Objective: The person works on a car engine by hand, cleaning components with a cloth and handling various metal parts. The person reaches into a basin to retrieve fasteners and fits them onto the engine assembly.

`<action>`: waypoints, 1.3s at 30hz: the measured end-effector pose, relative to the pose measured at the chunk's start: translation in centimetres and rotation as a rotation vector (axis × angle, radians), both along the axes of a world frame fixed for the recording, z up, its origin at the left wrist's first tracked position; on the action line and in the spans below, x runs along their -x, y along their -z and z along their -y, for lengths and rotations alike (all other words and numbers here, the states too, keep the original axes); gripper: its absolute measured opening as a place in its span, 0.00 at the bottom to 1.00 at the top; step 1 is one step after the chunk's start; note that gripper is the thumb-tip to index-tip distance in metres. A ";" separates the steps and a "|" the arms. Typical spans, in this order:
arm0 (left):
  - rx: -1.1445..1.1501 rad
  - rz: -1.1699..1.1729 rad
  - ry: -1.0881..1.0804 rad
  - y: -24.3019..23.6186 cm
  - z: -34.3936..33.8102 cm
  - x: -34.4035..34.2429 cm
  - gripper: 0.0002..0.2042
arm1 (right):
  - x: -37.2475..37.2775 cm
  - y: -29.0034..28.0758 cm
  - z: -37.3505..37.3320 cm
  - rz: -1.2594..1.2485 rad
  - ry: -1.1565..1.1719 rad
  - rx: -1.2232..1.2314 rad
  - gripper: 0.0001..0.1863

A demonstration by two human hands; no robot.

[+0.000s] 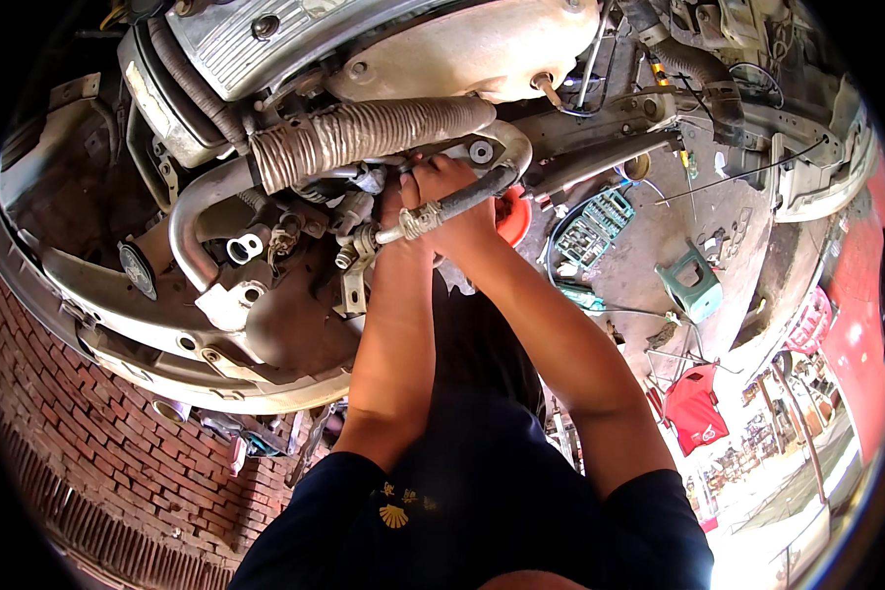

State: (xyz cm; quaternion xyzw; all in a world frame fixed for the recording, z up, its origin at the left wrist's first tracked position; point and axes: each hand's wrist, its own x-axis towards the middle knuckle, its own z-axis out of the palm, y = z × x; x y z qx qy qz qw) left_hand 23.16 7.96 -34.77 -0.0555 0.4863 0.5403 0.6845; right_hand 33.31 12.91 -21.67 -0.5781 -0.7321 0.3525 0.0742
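Both my arms reach forward into a car's engine bay. My right hand point(459, 224) is curled around a black rubber hose point(477, 193) that ends in a crimped metal fitting point(415, 222). My left hand point(393, 205) sits just to its left, pressed against the right one, with its fingers hidden among small parts under a grey ribbed hose point(364, 133). What the left hand holds is not visible. The black hose runs up into a curved metal pipe point(517, 147).
A bent silver pipe point(189, 211) and the engine's ribbed top cover point(251, 44) lie to the left. A pale front crossbeam point(177, 344) runs below. On the ground to the right are an orange-red container point(513, 218), a green socket case point(596, 226) and a green stool point(693, 285). Brick paving point(88, 433) lies at the lower left.
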 end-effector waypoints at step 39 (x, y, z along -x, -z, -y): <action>-0.115 -0.417 0.139 -1.5 -3.1 -4.0 0.14 | -3.2 1.7 -1.6 -0.451 0.328 0.184 0.26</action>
